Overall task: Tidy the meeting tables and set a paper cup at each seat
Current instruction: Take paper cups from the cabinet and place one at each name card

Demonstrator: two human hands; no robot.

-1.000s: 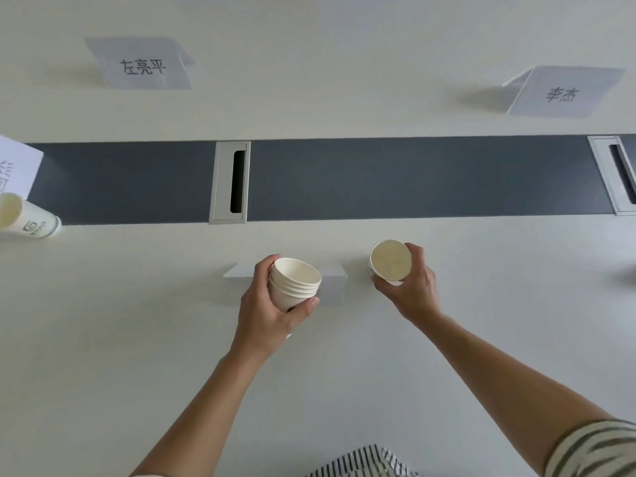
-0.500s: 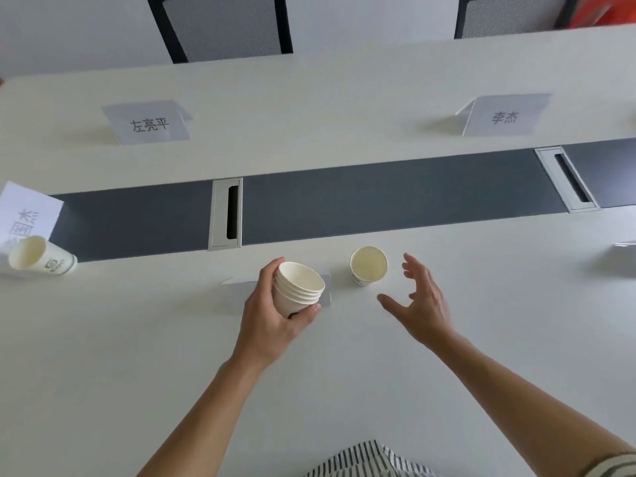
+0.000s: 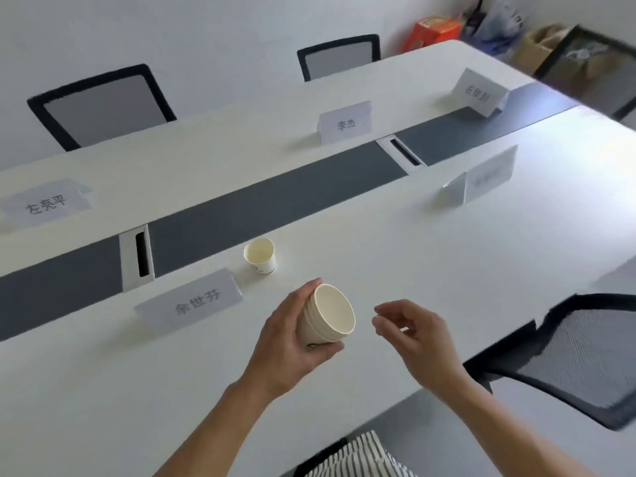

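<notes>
While the left hand (image 3: 285, 339) grips the cup stack (image 3: 330, 318), the right hand (image 3: 413, 332) hovers beside it, loose and empty

Right of the lone cup (image 3: 260, 256) you have open desk (image 3: 378, 256) as far as the folded card (image 3: 478, 182). A name card (image 3: 191, 302) stands just left of the cup, and a chair (image 3: 568, 359) crowds the near right edge.

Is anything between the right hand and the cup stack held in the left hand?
Nothing visible does. The right hand is just right of the cup stack, which the left hand grips; only bare table shows in the gap. The single paper cup stands farther back, out of that path.
</notes>
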